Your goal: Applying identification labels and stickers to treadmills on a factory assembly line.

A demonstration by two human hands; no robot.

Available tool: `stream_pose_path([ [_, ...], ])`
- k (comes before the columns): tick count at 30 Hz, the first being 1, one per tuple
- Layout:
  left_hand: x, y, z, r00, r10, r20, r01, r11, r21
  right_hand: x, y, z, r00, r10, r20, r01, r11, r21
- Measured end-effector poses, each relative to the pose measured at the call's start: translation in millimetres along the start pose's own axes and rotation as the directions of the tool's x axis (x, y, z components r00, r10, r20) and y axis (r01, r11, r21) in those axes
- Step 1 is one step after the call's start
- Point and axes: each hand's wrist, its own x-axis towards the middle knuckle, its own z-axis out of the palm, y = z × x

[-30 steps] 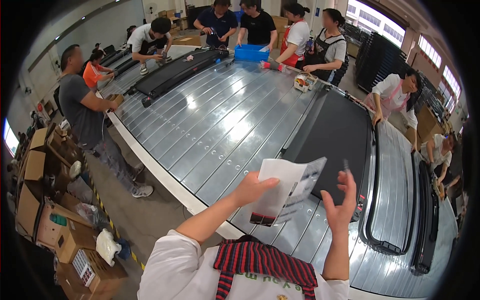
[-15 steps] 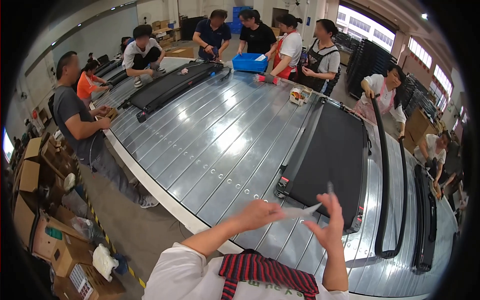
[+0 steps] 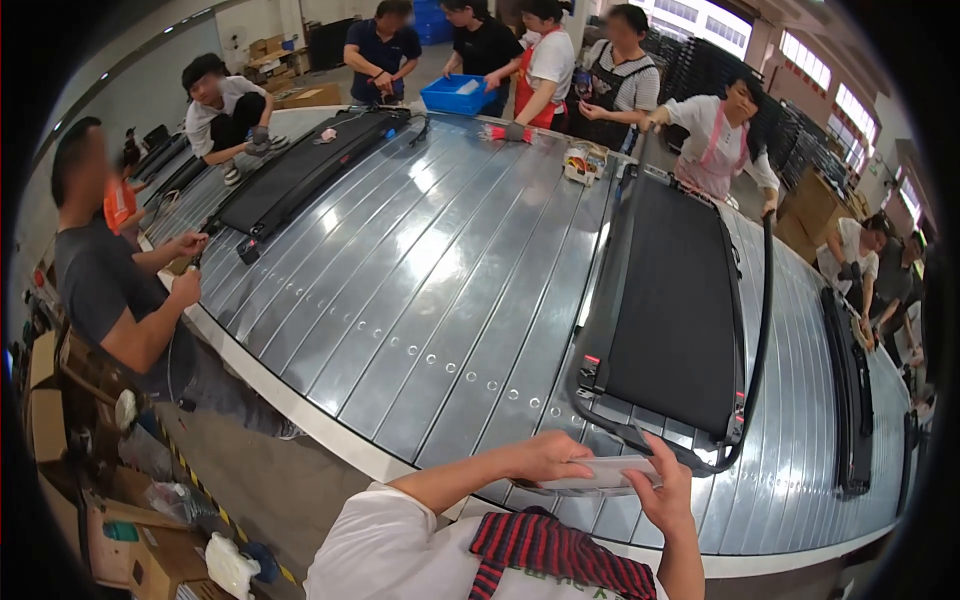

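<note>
Between my hands stretches a whitish, semi-clear flat strip [image 3: 603, 473], perhaps thin plastic or paper; I cannot tell which. My left hand [image 3: 553, 458] pinches its left end, the fingers pressed together. At the other end my right hand [image 3: 668, 488] grips it between thumb and fingers. Just beyond them lies a black flat panel [image 3: 670, 310] with red marks at its near corners. A black tubular frame [image 3: 766, 330] loops around that panel, its bend close past my right fingers. A co-worker in a pink apron [image 3: 712, 150] holds the frame's far end.
The ribbed metal table [image 3: 430, 300] curves before me. Another black panel [image 3: 300, 175] lies at the far left, near a crouching person. A blue bin [image 3: 455, 95] and a small parts box [image 3: 584, 162] are at the back. Cartons [image 3: 165, 560] stand on the floor at left.
My hands have come lower and nearer me, and the right now grips the strip where its fingers were spread. The co-worker's black frame has swung left, over the panel.
</note>
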Motion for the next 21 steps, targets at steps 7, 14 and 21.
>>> stream_pose_path([
  [7, -11, -36, -4, 0.999, 0.024, -0.025, -0.023, 0.998, 0.058, 9, -2, 16, 0.974, 0.197, 0.114, -0.201, 0.979, 0.03],
  [14, -19, -74, -21, 0.989, -0.097, -0.114, 0.118, 0.974, 0.191, 71, 75, 16, 0.87, 0.475, -0.133, -0.304, 0.727, 0.616],
  [21, 21, -99, -42, 0.979, -0.061, -0.196, 0.156, 0.844, 0.513, 136, 163, 51, 0.692, 0.703, 0.162, -0.624, 0.471, 0.623],
])
